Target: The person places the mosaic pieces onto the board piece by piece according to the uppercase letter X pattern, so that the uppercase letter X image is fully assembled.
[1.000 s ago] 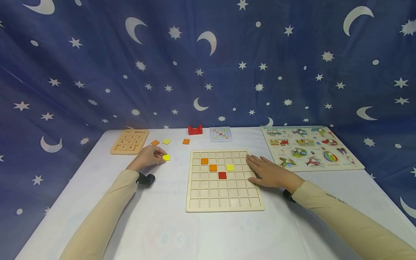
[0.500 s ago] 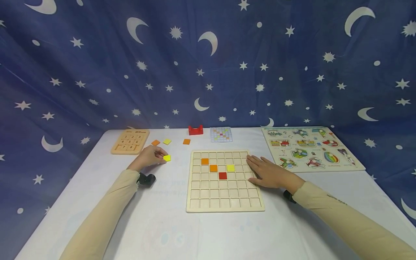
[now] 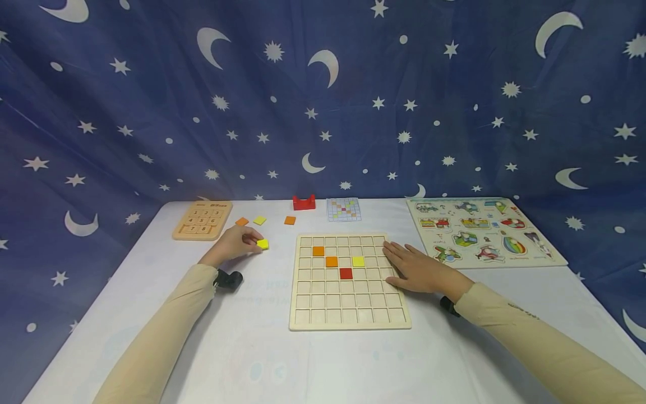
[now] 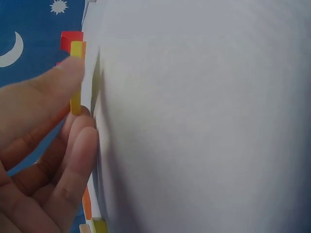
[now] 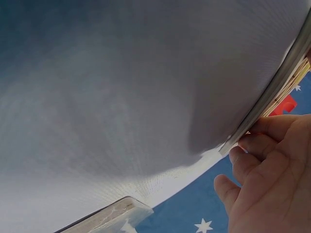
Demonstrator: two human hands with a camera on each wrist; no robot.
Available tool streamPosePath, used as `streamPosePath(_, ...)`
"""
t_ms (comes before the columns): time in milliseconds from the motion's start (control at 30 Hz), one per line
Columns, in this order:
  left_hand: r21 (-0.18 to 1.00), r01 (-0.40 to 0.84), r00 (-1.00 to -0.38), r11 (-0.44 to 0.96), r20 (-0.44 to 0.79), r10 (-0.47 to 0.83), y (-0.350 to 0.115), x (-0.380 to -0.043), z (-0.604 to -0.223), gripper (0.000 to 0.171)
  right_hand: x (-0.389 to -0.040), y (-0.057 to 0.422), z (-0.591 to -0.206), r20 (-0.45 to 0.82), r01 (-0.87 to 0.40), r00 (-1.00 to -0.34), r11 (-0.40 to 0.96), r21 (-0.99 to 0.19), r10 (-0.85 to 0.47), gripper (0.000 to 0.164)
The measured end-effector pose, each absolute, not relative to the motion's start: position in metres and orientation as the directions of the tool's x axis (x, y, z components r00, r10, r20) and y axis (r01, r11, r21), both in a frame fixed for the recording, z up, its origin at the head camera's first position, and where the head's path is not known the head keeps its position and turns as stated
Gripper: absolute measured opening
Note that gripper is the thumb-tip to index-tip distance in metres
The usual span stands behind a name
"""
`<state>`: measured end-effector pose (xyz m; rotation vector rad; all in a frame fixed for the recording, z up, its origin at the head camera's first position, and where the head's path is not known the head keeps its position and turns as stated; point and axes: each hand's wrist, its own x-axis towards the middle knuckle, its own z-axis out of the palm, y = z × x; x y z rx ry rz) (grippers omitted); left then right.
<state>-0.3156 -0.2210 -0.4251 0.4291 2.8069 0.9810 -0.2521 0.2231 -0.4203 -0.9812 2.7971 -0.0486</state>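
Note:
Between thumb and fingers, my left hand (image 3: 236, 243) pinches a yellow square tile (image 3: 263, 244), left of the wooden grid board (image 3: 333, 318). In the left wrist view that yellow tile (image 4: 76, 99) shows edge-on, held just over the white cloth. My right hand (image 3: 421, 270) rests with straight fingers on the board's right edge; in the right wrist view its fingers (image 5: 257, 145) lie along that edge. Set into the board's cells are two orange tiles (image 3: 318, 251), a yellow tile (image 3: 358, 261) and a red tile (image 3: 345, 274).
Beyond the left hand lie a yellow tile (image 3: 259, 220) and two orange tiles (image 3: 290, 220). A wooden number puzzle (image 3: 203, 220) is at back left. A red holder (image 3: 304, 202) and a coloured pattern card (image 3: 344, 209) stand at the back. A picture puzzle board (image 3: 485, 231) lies at right.
My left hand, pinching the yellow tile, has shifted slightly right toward the board. The right hand has stayed on the board's edge.

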Motion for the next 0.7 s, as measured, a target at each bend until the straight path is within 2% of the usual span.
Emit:
streamPosePath(500, 0.646, 0.254, -0.959, 0.719, 0.073, 0.274, -0.213, -0.314, -0.419, 0.029, -0.251, 0.223, -0.419, -0.159, -0.618, -0.765, 0.781, -0.091, -0.624, 0.072)
streamPosePath(700, 0.669, 0.305, -0.948, 0.678, 0.149, 0.28, -0.2, -0.316, -0.415, 0.029, -0.251, 0.223, -0.418, -0.158, -0.616, -0.767, 0.782, -0.094, -0.622, 0.071)
